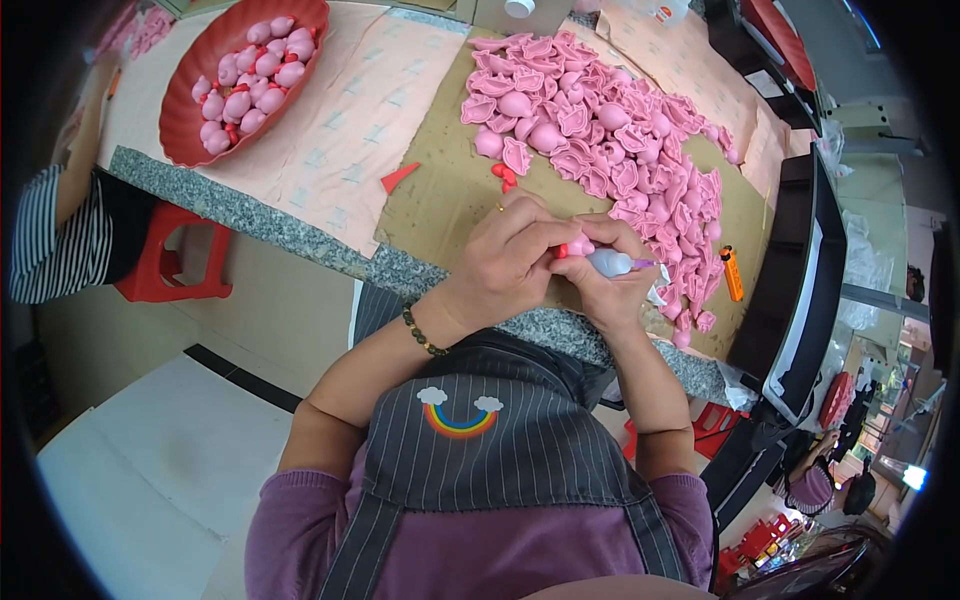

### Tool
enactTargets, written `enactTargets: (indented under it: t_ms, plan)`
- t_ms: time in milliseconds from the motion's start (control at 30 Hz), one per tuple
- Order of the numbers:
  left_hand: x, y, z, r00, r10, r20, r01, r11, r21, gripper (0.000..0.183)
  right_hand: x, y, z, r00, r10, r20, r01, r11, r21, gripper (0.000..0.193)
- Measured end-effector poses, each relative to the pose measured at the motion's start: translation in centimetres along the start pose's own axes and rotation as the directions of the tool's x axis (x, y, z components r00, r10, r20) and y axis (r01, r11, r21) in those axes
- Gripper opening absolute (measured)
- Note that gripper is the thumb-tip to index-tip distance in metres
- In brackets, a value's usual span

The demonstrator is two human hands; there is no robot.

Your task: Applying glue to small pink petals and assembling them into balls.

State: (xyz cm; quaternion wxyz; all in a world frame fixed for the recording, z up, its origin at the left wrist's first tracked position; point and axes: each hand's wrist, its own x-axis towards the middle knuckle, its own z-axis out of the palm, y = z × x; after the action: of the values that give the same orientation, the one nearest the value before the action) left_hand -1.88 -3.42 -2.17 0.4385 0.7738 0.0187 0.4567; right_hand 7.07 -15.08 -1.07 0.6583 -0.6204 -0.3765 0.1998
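Note:
Over the near edge of the cardboard my two hands meet, fingertips close together. My left hand [510,258] pinches a small pink piece [580,244] that has a red part [562,250] on its side. A small translucent squeeze bottle [609,263] is gripped in my right hand [612,290], its purple nozzle [642,264] pointing right, away from the piece. The right fingertips also come up against the pink piece. Just beyond my left hand lie small red pieces [505,176]. A large heap of pink moulded pieces [600,125], some round and some thin-edged, spreads beyond my hands.
A red bowl [183,95] at the far left holds pink pieces with red parts. A red pointed scrap [400,178] lies on the cardboard [430,215]. An orange tool [733,273] is at right, near a black tray [795,270]. Another person's striped sleeve [40,225] shows at left, beside a red stool [175,262].

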Motion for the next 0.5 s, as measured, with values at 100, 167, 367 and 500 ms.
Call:
enactTargets:
  t_ms: [100, 167, 367, 500]
  plan:
    - [0.1, 0.0, 0.1, 0.999, 0.036, -0.018, -0.037, 0.999, -0.008, 0.031, 0.1, 0.1, -0.2, 0.999, -0.05, 0.016, 0.05, 0.998, -0.029, 0.027]
    - [0.0, 0.2, 0.1, 0.999, 0.037, -0.024, -0.037, 0.999, -0.006, 0.03, -0.3, 0.1, -0.2, 1.0, -0.029, 0.008, 0.029, 1.0, -0.003, 0.027]
    - [0.0, 0.8, -1.4, 0.958, -0.285, 0.008, 0.284, 0.952, -0.115, 0.024, 0.2, -0.3, 0.4, 0.989, 0.15, -0.008, -0.146, 0.976, 0.16, 0.028]
    - [2.8, -0.2, -7.4, 0.96, -0.186, -0.21, 0.217, 0.967, 0.133, 0.02, 1.0, -0.3, 0.2, 0.983, 0.05, 0.178, -0.03, 0.993, -0.11, 0.024]
